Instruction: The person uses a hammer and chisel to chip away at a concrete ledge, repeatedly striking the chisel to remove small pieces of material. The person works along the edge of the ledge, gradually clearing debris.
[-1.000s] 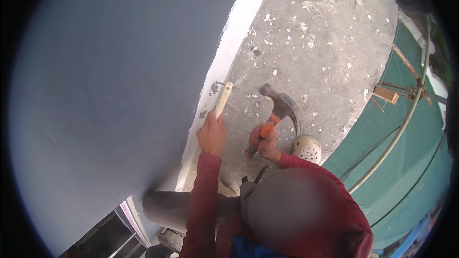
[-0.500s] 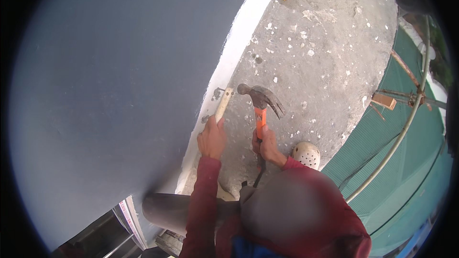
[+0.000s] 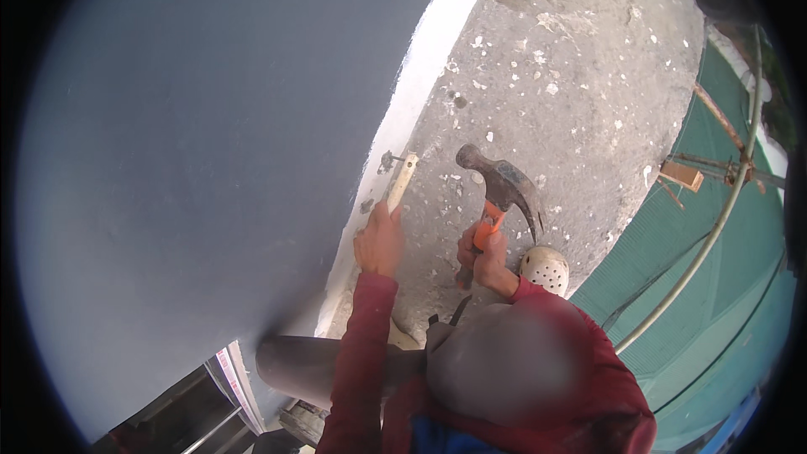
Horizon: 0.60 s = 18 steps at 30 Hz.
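Observation:
My left hand (image 3: 380, 242) is closed around a pale, narrow strip (image 3: 403, 178) with a small hole near its far end; I cannot make out its exact kind. That end lies beside a dark chipped patch (image 3: 387, 162) on the white band (image 3: 414, 76) along the foot of the wall. In my right hand (image 3: 489, 264) is a claw hammer (image 3: 504, 185), gripped by its orange and black handle. The hammer's dark head is raised to the right of the strip, apart from it, with its striking face turned toward the strip and wall.
A dark grey-blue wall (image 3: 202, 143) fills the left side. Rough concrete (image 3: 572, 134) with white flecks runs alongside it. My perforated pale shoe (image 3: 545, 271) stands near the right hand. Beyond the ledge are green netting (image 3: 672, 286), a bent pole (image 3: 714, 227) and a wooden block (image 3: 682, 176).
The hammer has swung to the right, away from the strip's end, and its head has tilted. My left hand keeps its hold on the strip. The whole view has shifted slightly.

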Tool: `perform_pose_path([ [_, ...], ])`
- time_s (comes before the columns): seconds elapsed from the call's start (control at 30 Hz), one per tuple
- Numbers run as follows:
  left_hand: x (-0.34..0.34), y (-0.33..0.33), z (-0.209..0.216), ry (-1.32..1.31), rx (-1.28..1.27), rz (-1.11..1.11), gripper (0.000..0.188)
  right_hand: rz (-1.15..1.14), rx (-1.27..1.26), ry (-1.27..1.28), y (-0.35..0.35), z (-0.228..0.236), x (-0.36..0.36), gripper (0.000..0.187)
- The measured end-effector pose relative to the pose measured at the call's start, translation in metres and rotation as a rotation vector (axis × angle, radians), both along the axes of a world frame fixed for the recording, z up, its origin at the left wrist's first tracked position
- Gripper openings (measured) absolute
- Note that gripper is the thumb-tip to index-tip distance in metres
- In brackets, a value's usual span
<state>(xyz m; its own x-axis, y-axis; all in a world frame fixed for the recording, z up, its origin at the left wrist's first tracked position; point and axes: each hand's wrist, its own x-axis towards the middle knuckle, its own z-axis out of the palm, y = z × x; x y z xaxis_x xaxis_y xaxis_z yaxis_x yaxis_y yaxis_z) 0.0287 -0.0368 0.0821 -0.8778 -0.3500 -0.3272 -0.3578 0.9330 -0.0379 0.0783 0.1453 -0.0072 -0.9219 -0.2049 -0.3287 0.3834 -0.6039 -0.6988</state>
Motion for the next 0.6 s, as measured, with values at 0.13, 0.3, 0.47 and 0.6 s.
perform_pose_path([
  [0.13, 0.002, -0.002, -0.005, 0.034, 0.107, 0.07, 0.035, 0.086, 0.128, -0.025, -0.009, -0.006, -0.003, 0.073],
  [0.3, 0.005, -0.002, -0.015, 0.075, 0.243, 0.128, 0.035, 0.335, 0.283, -0.081, -0.014, 0.002, -0.026, 0.076],
  [0.47, 0.009, -0.006, -0.019, 0.106, 0.374, 0.178, 0.035, 0.194, 0.22, 0.163, -0.002, 0.023, -0.027, 0.065],
  [0.6, 0.012, -0.009, -0.025, 0.058, 0.379, 0.227, 0.037, 0.29, 0.504, 0.125, -0.016, 0.019, -0.04, 0.067],
])
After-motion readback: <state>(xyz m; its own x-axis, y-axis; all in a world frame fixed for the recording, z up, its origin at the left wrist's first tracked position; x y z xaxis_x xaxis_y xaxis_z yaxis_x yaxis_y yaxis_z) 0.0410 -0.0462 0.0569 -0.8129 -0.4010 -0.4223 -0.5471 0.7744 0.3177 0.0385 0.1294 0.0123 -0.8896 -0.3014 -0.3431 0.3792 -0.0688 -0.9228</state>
